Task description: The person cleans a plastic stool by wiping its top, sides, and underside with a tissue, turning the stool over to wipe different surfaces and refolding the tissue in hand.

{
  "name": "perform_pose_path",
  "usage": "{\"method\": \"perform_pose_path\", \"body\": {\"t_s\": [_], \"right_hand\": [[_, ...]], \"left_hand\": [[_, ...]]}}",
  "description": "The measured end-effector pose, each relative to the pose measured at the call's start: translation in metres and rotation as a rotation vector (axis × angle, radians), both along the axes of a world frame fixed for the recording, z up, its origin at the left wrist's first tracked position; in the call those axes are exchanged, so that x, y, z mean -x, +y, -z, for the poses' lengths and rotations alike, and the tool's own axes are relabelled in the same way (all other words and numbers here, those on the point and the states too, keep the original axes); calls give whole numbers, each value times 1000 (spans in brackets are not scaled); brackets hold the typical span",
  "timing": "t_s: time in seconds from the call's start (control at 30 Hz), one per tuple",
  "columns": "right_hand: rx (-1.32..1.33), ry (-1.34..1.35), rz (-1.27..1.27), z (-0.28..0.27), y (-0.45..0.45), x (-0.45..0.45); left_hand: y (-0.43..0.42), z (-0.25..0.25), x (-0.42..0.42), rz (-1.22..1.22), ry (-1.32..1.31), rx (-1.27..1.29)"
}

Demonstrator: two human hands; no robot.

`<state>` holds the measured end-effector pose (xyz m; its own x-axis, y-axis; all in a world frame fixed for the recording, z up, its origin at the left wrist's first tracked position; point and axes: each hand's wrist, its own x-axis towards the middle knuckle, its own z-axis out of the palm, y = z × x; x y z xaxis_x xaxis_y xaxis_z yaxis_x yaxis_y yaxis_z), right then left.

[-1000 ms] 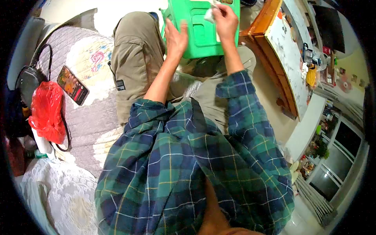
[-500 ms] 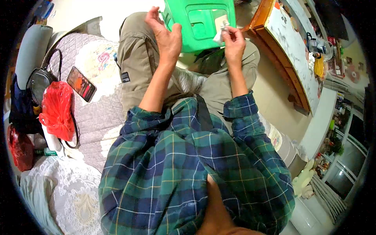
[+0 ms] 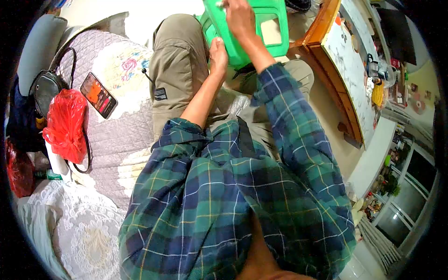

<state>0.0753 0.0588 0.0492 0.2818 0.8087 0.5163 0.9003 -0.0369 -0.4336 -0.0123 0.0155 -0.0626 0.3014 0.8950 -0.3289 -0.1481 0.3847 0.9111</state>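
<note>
A green plastic object (image 3: 238, 51) with a rectangular opening stands between my knees at the top of the view. My left hand (image 3: 218, 57) rests against its lower left side, and the fingers are partly hidden behind the edge. Over its top face is my right hand (image 3: 240, 21), fingers pinched together on a small white wad (image 3: 221, 4), which is partly cut off at the frame's top.
On the quilted cover (image 3: 112, 149) at left lie a phone (image 3: 99, 95), a red plastic bag (image 3: 66, 123) and a black bag (image 3: 46, 91). A wooden table with a marbled top (image 3: 347, 70) stands at right.
My right hand has moved up and left across the green object with the white wad. My left hand, which was off the object, now touches its side. The green object has turned somewhat.
</note>
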Motion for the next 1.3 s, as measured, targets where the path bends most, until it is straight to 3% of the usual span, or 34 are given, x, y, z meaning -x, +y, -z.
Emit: {"method": "perform_pose_path", "body": {"t_s": [0.03, 0.1, 0.17, 0.2, 0.23, 0.3, 0.37, 0.43, 0.5, 0.57, 0.63, 0.7, 0.77, 0.8, 0.9, 0.93, 1.0, 1.03, 1.07, 1.1, 1.17, 1.3], "right_hand": [[-21, -84, 77, 2, 16, -8], [-56, 4, 185, -1, 29, -13], [-114, -201, 145, 16, 26, -3], [-35, -139, 78, 19, 16, 4], [-47, -176, -18, 23, 7, 5], [-59, -123, 34, 15, -3, -6], [-100, -181, 93, 20, 2, -55], [37, -18, 270, 13, -10, -90], [-3, -66, 476, 23, -7, -90], [-119, -207, 250, 46, 1, -60], [-20, -44, 102, 28, 0, 1], [-46, -11, 117, 26, -3, -6], [-31, -32, 163, 24, -12, -28], [-14, -55, 240, 21, -20, -47], [-27, -149, 330, 17, -38, -80], [91, -84, 327, 18, -39, -73], [-5, -198, 163, 55, -29, -48], [2, -163, 119, 39, -34, -14], [34, -101, 92, 26, -33, 2], [15, -152, 106, 19, -33, 1], [39, -63, 117, 14, -39, -11], [26, -204, 167, 12, -63, -64]], "left_hand": [[0, 6, 0, -5, 20, -30], [-1, 12, 5, -12, -53, 19], [-3, -9, 9, -36, -35, 170], [1, 32, 5, -86, -109, 152], [2, 20, 3, -81, -116, 152], [0, -18, 5, -49, -159, 169], [3, -20, 5, 4, -89, 119], [-4, -23, 9, 60, -13, 78], [-1, -32, 8, 64, 127, 3], [-3, -37, 7, 48, 82, 36], [-2, -19, 5, -14, 30, -67], [-1, -14, 4, -33, -92, -24], [1, -28, 7, 46, 103, -6], [2, -10, 3, 15, 37, -1], [-2, -39, 8, 71, 168, -123], [-3, -19, 3, 47, 156, -84], [-4, -21, 3, 77, 148, -107], [-4, -19, 3, 92, 151, -118], [-3, 16, 1, 15, 42, -275], [-4, 11, -2, -33, -116, -165], [-1, -15, 6, 69, 90, -49], [0, -22, 3, 89, 85, -55]]}}
